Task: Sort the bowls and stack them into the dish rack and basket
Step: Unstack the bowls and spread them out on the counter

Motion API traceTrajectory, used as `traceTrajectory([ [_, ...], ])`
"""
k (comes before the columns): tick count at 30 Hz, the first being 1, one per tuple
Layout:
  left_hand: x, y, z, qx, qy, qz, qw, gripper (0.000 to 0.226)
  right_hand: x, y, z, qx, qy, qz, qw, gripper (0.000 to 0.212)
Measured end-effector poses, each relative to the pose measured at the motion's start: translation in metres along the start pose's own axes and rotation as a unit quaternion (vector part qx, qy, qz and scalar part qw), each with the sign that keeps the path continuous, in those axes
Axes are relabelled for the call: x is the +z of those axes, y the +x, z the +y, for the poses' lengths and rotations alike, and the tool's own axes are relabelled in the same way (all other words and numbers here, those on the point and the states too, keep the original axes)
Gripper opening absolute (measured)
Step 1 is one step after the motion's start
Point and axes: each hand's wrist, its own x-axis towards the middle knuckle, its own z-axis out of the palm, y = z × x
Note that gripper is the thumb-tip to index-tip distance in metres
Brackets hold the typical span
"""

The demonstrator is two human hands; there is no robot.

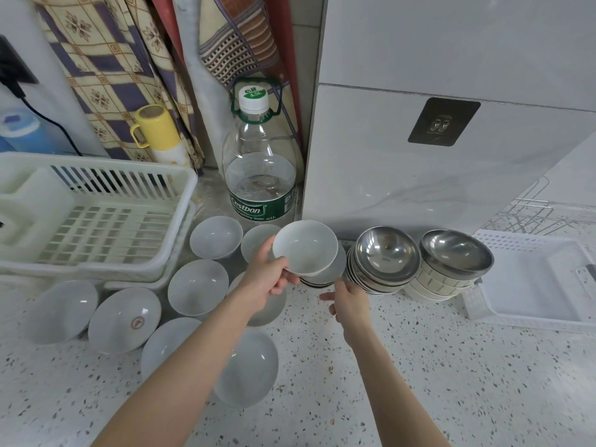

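Observation:
My left hand (269, 279) grips the near rim of a white bowl (306, 245) and holds it tilted above a bowl with a dark stripe (325, 279). My right hand (350, 301) is open beside that lower bowl, fingers close to its right side. Several white bowls lie on the counter, among them one (216, 241) by the basket and one with a red mark (125, 319). Two stacks topped by steel bowls (385, 254) (456, 253) stand to the right. The white plastic basket (180, 201) is at the left. A wire dish rack (529, 217) over a white tray (529, 317) is at the right.
A large water bottle (261, 175) stands behind the bowls against a white tiled wall (387, 172). A yellow cup (154, 127) and patterned cloths (106, 69) are at the back left. The speckled counter (419, 382) stretches toward me.

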Motion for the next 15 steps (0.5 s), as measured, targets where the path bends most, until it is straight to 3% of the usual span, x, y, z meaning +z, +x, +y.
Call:
traceTrajectory([
  [7,-0.032,-0.022,-0.009,0.024,-0.084,0.035,0.996,0.056,0.021,0.011,-0.005,-0.027,-0.064,0.059,0.996,0.032],
  [15,-0.053,-0.037,-0.03,0.006,-0.122,0.08,0.989,0.05,0.032,0.018,-0.008,0.002,-0.087,0.085,0.993,0.025],
])
